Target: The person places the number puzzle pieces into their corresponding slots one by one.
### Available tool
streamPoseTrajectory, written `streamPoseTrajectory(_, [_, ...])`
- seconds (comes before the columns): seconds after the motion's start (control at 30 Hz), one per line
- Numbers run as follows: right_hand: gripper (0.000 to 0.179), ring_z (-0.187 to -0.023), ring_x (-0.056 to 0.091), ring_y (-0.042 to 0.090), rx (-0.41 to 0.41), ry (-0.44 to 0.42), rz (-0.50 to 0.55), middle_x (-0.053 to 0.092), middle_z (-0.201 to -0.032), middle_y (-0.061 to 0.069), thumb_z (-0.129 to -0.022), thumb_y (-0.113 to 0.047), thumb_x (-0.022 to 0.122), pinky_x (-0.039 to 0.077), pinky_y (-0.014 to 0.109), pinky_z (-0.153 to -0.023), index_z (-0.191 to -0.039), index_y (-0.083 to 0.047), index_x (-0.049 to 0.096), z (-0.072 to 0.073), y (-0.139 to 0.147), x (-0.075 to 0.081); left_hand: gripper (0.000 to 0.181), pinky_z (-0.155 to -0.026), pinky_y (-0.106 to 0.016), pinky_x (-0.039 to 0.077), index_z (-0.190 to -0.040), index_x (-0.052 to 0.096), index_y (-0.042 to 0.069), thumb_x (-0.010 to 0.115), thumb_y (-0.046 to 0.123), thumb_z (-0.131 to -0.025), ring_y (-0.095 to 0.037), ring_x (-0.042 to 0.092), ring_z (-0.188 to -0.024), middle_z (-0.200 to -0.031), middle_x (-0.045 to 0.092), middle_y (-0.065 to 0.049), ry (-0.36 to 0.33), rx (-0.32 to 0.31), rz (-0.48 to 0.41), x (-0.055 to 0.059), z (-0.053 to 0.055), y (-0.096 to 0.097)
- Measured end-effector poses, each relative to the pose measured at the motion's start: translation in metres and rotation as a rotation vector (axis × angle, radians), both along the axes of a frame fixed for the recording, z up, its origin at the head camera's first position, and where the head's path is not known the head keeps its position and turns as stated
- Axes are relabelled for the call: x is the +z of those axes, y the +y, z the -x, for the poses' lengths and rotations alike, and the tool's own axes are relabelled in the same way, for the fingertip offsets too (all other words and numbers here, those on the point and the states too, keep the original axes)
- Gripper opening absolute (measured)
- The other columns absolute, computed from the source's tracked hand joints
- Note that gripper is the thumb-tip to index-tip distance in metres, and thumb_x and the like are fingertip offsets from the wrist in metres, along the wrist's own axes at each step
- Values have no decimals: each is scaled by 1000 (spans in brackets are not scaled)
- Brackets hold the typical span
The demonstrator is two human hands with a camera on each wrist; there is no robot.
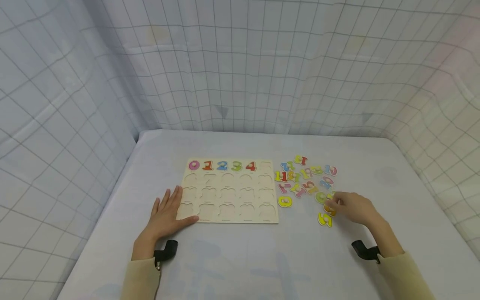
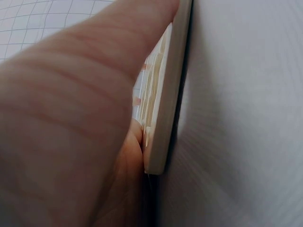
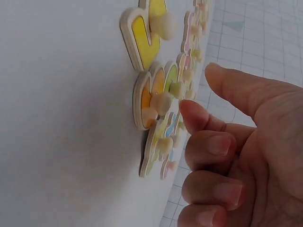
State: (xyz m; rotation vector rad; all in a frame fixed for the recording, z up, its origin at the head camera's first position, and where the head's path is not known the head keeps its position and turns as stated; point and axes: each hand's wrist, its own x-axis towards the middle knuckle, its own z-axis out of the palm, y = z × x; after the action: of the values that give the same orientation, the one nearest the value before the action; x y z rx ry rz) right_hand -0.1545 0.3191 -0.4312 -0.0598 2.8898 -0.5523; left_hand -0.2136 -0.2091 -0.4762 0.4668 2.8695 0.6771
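A wooden number puzzle board (image 1: pixel 240 221) lies flat, with numbers 0 to 4 in its back row and bare recesses elsewhere. My left hand (image 1: pixel 166 214) rests spread at its left edge, the thumb along the front left corner; the left wrist view shows the thumb against the board's side. To the right, my right hand (image 1: pixel 354 206) hovers over loose number pieces. Its thumb and forefinger stand apart with nothing between them, other fingers loosely curled. Closest are an orange piece (image 3: pixel 145 97) with a wooden knob, a yellow 5 (image 1: pixel 325 219) and a green piece (image 1: pixel 321 197).
Several more coloured number pieces lie scattered right of the board, among them a yellow 0 (image 1: pixel 285 201) and a red-and-yellow piece (image 1: pixel 301 160). A white cloth covers the table (image 1: pixel 240 258). Gridded white curtains (image 1: pixel 240 75) enclose the back and sides.
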Motion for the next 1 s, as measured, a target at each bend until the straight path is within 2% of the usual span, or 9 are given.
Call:
streamPoseTrajectory(0.17, [42, -53, 36, 12, 26, -42, 2, 37, -56, -7, -90, -51, 58, 26, 28, -49, -66, -17, 52, -9, -11, -11, 112, -107, -55, -10, -151, 7, -1, 60, 66, -79, -37, -5, -141, -156, 6, -19, 6, 6, -15, 4, -1, 0])
streamPoseTrajectory(0.37, [42, -51, 35, 11, 25, 19, -13, 37, -54, -8, -88, -48, 62, 24, 27, -48, -63, -17, 47, -17, -23, -20, 112, -108, -55, -11, -151, 6, -1, 59, 67, -79, -37, -6, -142, -157, 5, -19, -3, 8, 3, 4, -1, 0])
streamPoseTrajectory(0.5, [40, -49, 33, 10, 32, 49, -31, 35, -54, -7, -89, -40, 64, 23, 26, -47, -65, -16, 44, -24, -29, -19, 113, -108, -55, -11, -151, 5, -1, 59, 68, -79, -37, -6, -142, -157, 4, -19, -9, 8, 1, 4, 0, 1])
streamPoseTrajectory(0.67, [37, -49, 31, 9, 110, 100, -105, 34, -55, -6, -91, -31, 64, 24, 25, -47, -66, -15, 41, -27, -37, -11, 113, -108, -54, -11, -151, 5, -1, 59, 68, -79, -36, -7, -142, -157, 4, -18, -6, 9, 1, 3, 0, 0])
streamPoseTrajectory(0.83, [34, -49, 34, 10, 182, 152, -191, 35, -56, -4, -93, -26, 60, 26, 26, -48, -67, -14, 41, -10, -49, -1, 113, -108, -54, -11, -151, 5, 0, 58, 69, -79, -36, -6, -142, -157, 4, -18, -3, 10, 3, 2, 0, 0])
streamPoseTrajectory(1.0, [25, -47, 34, 12, 226, 151, -244, 36, -57, -2, -94, -26, 57, 25, 27, -45, -78, -8, 50, 28, -68, 6, 113, -108, -55, -10, -150, 7, -2, 60, 67, -79, -37, -5, -142, -156, 6, -19, -4, 11, -8, 4, -2, 1])
